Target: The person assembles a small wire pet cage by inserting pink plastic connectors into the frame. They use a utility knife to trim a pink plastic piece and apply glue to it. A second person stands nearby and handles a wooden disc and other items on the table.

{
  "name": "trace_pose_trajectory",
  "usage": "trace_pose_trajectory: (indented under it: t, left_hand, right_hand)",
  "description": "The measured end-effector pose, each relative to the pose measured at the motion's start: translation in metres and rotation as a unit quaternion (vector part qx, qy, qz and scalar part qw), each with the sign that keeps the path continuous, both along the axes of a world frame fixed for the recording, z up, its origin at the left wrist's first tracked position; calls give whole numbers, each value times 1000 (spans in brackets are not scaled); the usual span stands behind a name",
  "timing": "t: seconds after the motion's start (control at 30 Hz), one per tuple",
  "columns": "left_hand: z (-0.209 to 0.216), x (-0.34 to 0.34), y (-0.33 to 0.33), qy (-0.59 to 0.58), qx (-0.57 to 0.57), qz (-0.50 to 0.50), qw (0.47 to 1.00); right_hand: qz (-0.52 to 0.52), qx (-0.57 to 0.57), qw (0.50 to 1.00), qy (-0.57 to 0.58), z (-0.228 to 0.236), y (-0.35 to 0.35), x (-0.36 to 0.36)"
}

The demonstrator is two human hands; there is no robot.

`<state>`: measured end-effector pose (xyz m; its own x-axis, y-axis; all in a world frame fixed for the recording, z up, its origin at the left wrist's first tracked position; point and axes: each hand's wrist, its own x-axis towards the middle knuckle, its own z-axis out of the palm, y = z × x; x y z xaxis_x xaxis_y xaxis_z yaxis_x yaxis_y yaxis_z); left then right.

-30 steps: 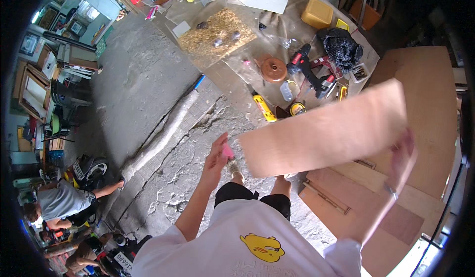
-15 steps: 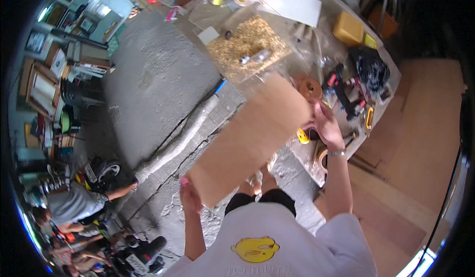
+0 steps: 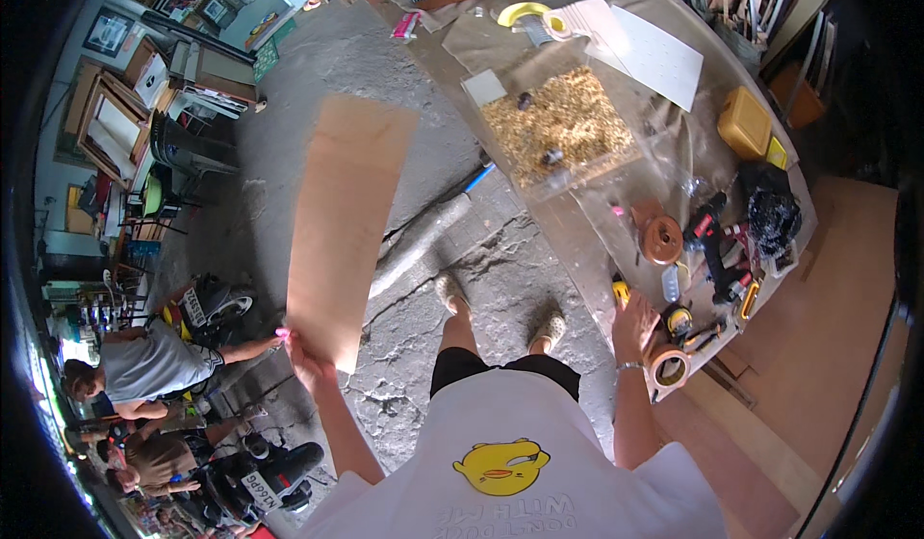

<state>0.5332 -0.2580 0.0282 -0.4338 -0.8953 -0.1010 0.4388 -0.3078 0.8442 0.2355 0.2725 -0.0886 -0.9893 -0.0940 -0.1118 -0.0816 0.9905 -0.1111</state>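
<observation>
A long, flat brown board [image 3: 348, 231], which looks like thin wood or cardboard, stands out ahead of me on the left, over the concrete floor. My left hand [image 3: 313, 361] grips its near end, and a small pink spot shows by the thumb. At the table's near edge, my right hand [image 3: 635, 329] has its fingers bent around a small yellow-and-black tool [image 3: 621, 291], whose kind is partly hidden. Beside that hand lie a yellow-and-black tape measure [image 3: 679, 320] and a roll of tape [image 3: 668, 367]. A round brown wooden piece [image 3: 661, 241] sits farther along.
Wood shavings with small dark shapes fill a transparent box [image 3: 558, 125] on the table. A drill [image 3: 707, 219], a black plastic bag [image 3: 773, 221] and a yellow box [image 3: 744, 123] stand to its right. Large brown sheets [image 3: 828, 318] lean at right. People and motorbikes [image 3: 260, 481] occupy the lower left.
The board has swung left and away from my right hand, which has let go of it and moved down to the yellow tool at the table edge. My left hand keeps its grip.
</observation>
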Motion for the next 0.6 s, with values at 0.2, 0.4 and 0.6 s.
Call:
trace_pose_trajectory:
  t: [0.2,0.4,0.6]
  left_hand:
    - [-74,-138,-116,-7,5,-13,1000]
    - [-109,-320,-178,-106,44,-47,992]
    - [-130,-419,-214,-93,69,-140,983]
  right_hand:
    - [-28,44,996,68,19,-22,9]
    - [-271,-95,941,180,35,-71,47]
    - [-345,-95,898,256,35,-177,129]
